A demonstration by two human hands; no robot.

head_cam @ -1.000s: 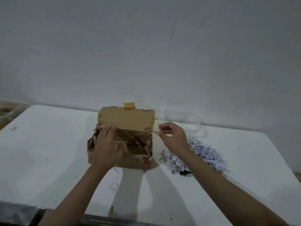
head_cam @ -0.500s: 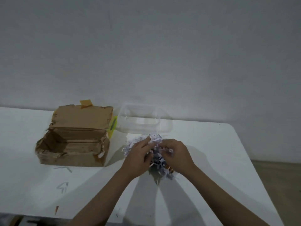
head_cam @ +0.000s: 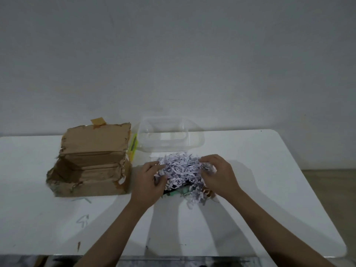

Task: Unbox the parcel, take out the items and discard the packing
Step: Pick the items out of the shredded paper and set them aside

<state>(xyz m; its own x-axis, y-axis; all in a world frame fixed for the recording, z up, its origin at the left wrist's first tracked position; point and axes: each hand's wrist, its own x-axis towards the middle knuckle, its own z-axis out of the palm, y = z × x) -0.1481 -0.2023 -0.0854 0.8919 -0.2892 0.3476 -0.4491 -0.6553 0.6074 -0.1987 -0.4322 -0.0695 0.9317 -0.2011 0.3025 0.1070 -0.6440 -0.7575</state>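
Parcel: the torn cardboard box [head_cam: 90, 162] sits on the left part of the white table [head_cam: 269, 189], its lid flap standing up at the back, a scrap of tan tape [head_cam: 98, 121] stuck to the flap's top edge.
Packing: a heap of pale shredded paper [head_cam: 182, 169] lies on the table right of the box, well apart from it, in front of the clear plastic tub [head_cam: 169, 137].
Item in the heap: something dark and green [head_cam: 176, 191] peeks out under the shreds at the near edge; I cannot tell what it is.
Left hand: the left hand [head_cam: 149, 185] is on the heap's left side, fingers curled into the shreds, gripping a bunch.
Right hand: the right hand [head_cam: 219, 175] covers the heap's right side, fingers bent down into the paper, holding it.
Beside the box: a yellow-green object [head_cam: 133, 146] stands between the box's flap and the tub; too little shows to name it.
Table marks: grey scribbles [head_cam: 82, 221] show on the near surface.
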